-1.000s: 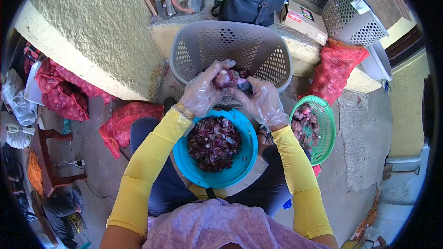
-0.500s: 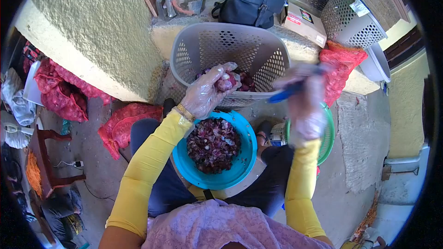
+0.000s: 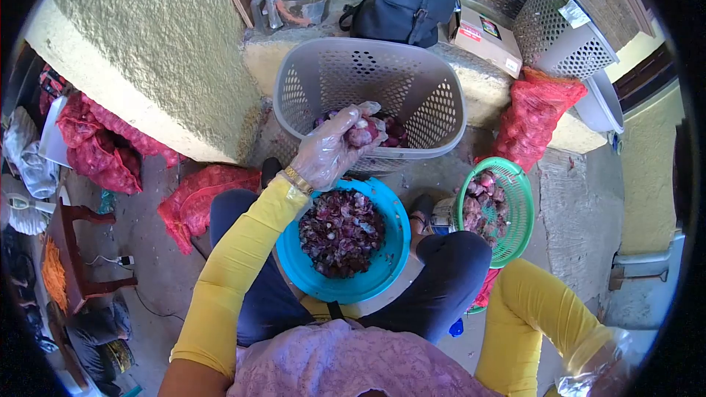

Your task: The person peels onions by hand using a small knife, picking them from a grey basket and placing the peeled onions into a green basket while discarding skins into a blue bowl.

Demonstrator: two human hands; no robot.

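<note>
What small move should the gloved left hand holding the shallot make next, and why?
Probably the right hand, low at the person's side and away from the work, should come back up to the left hand. The left hand holds a shallot over the grey basket, above the blue bowl of peels, so peeling looks unfinished.

Both hands wear thin, clear, crinkly plastic gloves, the left hand [image 3: 332, 148] and the right hand [image 3: 599, 371] alike; bright yellow tight sleeves cover both arms down to the wrists; a gold watch or bracelet sits on the left wrist; lilac patterned top, dark navy trousers.
</note>
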